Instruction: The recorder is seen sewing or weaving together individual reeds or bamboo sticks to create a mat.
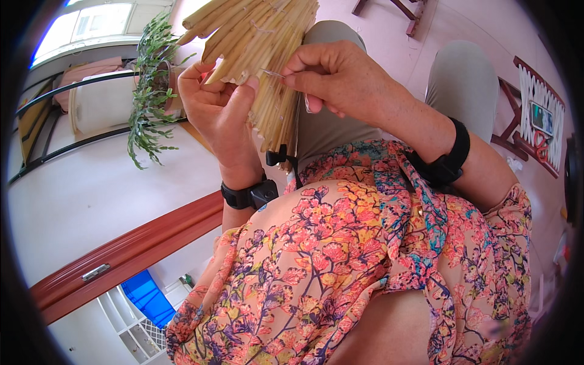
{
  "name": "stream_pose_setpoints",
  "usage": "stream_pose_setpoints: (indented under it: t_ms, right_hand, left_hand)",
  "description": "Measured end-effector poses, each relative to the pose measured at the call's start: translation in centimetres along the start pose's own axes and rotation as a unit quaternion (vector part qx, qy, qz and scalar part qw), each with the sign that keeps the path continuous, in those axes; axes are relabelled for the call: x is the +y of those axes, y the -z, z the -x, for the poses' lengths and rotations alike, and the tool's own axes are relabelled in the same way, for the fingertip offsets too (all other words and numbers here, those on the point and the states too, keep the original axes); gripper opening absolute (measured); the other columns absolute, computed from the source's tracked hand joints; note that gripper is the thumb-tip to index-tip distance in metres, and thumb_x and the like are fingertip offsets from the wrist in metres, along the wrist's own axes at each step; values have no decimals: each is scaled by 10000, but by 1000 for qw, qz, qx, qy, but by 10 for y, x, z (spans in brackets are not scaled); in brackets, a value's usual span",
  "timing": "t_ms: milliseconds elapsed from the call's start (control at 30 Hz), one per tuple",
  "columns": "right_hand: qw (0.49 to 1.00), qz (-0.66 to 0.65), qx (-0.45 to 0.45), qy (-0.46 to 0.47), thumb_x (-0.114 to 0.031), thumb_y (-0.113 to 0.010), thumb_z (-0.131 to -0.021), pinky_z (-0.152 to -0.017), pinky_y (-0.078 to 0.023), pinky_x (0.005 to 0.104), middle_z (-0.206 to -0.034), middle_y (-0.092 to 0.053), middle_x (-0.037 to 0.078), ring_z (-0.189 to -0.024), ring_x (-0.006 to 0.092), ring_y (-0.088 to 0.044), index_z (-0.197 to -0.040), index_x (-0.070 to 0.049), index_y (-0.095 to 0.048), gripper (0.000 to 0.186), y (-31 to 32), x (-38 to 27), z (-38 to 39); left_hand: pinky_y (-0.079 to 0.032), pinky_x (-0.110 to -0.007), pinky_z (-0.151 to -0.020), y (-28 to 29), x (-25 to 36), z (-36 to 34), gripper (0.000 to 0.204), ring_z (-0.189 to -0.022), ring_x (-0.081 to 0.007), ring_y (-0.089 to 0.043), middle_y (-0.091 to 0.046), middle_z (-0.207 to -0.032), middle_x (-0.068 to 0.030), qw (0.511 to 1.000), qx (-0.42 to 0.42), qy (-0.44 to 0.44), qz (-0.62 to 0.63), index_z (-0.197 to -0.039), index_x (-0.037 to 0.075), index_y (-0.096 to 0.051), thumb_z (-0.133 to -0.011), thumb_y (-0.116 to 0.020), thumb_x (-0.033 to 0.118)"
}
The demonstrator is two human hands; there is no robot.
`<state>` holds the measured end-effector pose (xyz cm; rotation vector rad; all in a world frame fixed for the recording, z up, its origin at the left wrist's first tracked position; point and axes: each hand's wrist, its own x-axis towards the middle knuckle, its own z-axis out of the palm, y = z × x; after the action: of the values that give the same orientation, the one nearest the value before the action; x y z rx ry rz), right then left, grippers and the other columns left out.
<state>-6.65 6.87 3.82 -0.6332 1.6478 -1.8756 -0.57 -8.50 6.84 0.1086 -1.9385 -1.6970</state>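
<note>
A flat fan of pale yellow dried stalks [274,45] rests over my lap, with fine thread stitched across it. My left hand [219,118] grips the left edge of the stalks, its thumb pressed on their cut ends. Over the middle of the fan, my right hand [350,82] pinches a thin pale thread [273,73] between thumb and forefinger. That thread runs to the stalks beside my left thumb. Whether a needle is on it is too small to tell. A black strap [278,156] hangs by the fan's lower end.
To the right stands a red-brown wooden stool [514,100] with a white cord seat [538,85]. A phone [541,118] and red-handled scissors [541,146] lie on it. At left are a trailing potted plant [148,91], a black railing [73,146] and a red-brown wooden frame [140,252].
</note>
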Motion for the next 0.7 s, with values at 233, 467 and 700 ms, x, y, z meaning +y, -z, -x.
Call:
stream_pose_setpoints:
  t_ms: [233,467,700]
  right_hand:
    - [999,-14,12,45,-120,-566,-891,-455,-376,189,-633,-555,-17,-501,38,-486,-902,1,-619,133,1,5,-6]
    - [998,-41,-2,52,-124,-574,-883,-473,-363,186,-613,-539,-27,-507,35,-477,-900,-14,-628,124,4,2,-10]
    - [997,-39,17,61,-158,-585,-878,-428,-319,181,-586,-513,-37,-502,25,-465,-908,-21,-628,146,-7,-12,-26]
  left_hand:
    - [-445,-203,-682,-2,0,-2,455,-759,-115,-580,-612,-903,-121,1000,4,2,-20,-1068,10,-382,-692,-616,-95]
    - [-431,-214,-740,12,6,-26,367,-771,-102,-561,-621,-906,-105,1000,10,-1,29,-1063,-18,-403,-734,-556,-72]
    - [-413,-197,-764,24,5,-48,367,-788,-87,-536,-609,-846,-79,997,-5,12,76,-1067,-27,-396,-740,-559,-57]
